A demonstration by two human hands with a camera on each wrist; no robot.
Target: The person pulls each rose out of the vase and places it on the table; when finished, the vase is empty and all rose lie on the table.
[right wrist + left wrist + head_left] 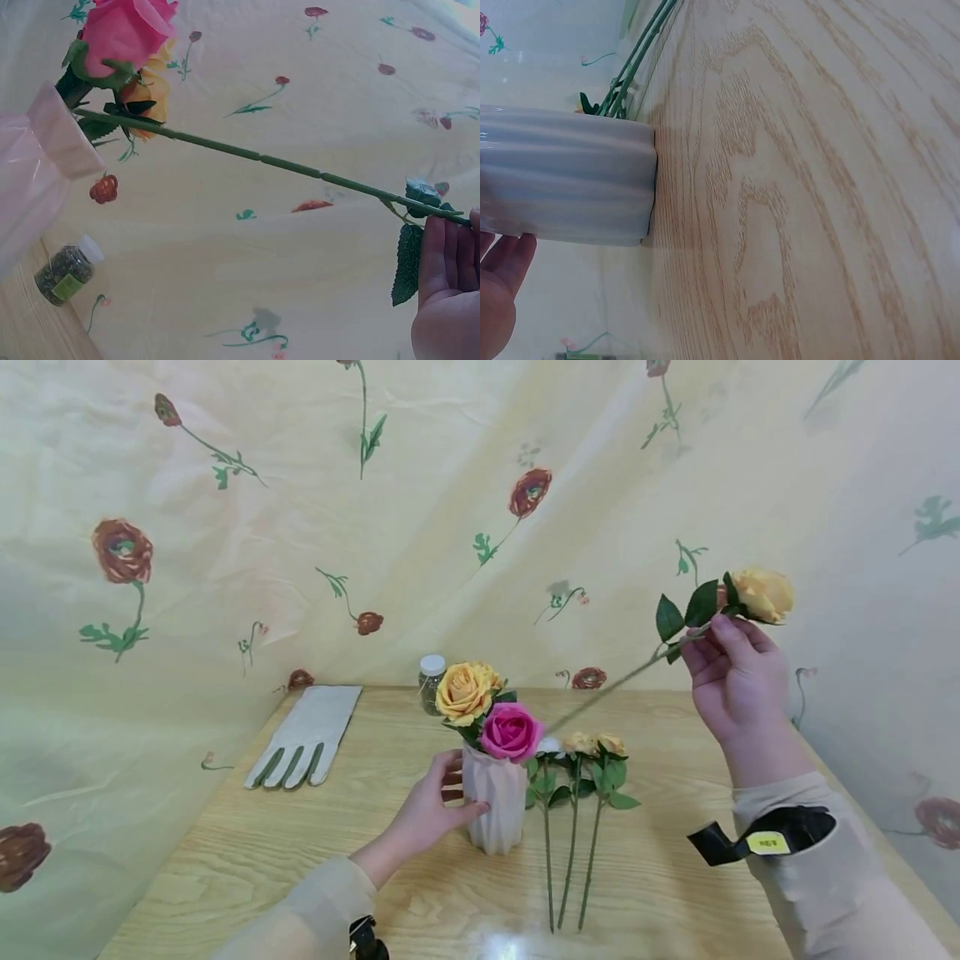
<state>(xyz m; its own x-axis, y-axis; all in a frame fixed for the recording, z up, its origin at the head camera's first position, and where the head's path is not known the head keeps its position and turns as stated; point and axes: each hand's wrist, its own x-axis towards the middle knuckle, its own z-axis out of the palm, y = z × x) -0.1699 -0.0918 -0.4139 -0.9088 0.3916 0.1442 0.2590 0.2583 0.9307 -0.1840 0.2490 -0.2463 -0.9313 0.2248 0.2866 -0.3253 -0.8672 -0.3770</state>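
Observation:
A white ribbed vase stands upright on the table, holding yellow roses and a pink rose. My left hand grips its left side, thumb across the front and fingers going behind. In the left wrist view the fingertips touch the vase. High at the right, my right hand pinches a yellow rose just below its bloom. Its long stem slopes down left, the lower end close to the vase mouth beside the pink rose. Whether the tip is inside, I cannot tell.
Several artificial flowers lie right of the vase, stems toward me. A jar with a white lid stands behind the vase. At the back left lies a pale glove. A flower-printed cloth hangs behind the table.

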